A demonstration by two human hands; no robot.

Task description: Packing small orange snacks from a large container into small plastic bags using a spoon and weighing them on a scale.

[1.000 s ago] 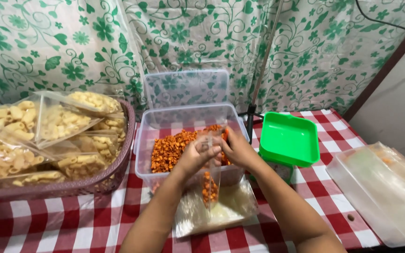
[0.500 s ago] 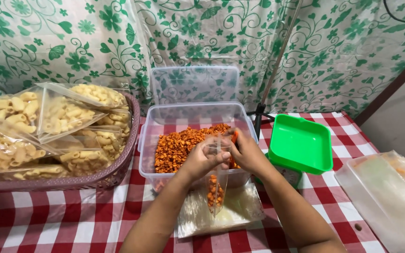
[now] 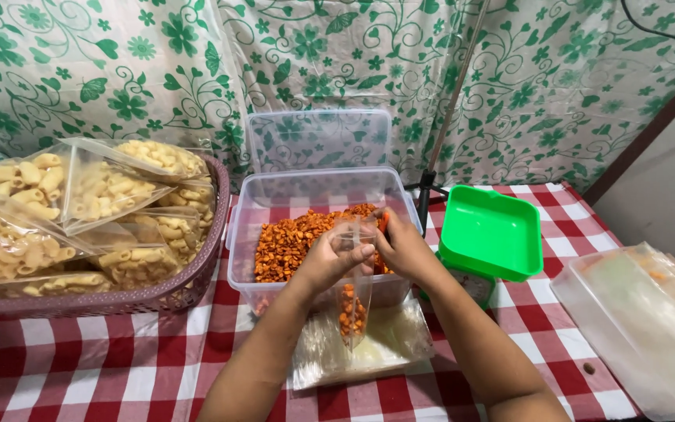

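A clear plastic tub (image 3: 314, 191) on the checked tablecloth holds orange snack pieces (image 3: 291, 238). My left hand (image 3: 330, 258) pinches the mouth of a small clear bag (image 3: 353, 309) that hangs down in front of the tub, partly filled with the orange pieces. My right hand (image 3: 404, 246) is at the bag's mouth, fingers closed on a few orange pieces over the tub's near right corner. Under the hanging bag lies a flat stack of empty clear bags (image 3: 388, 348).
A purple basket (image 3: 189, 285) at the left holds several sealed bags of pale macaroni snacks (image 3: 95, 195). The tub's clear lid (image 3: 318, 141) leans against the floral curtain. A green tray on a scale (image 3: 492, 234) stands right of the tub, a clear lidded container (image 3: 650, 328) at far right.
Both hands and the hanging bag stay at the tub's near edge. The right hand has moved slightly to the bag's mouth with orange pieces; the camera view shifted a little.
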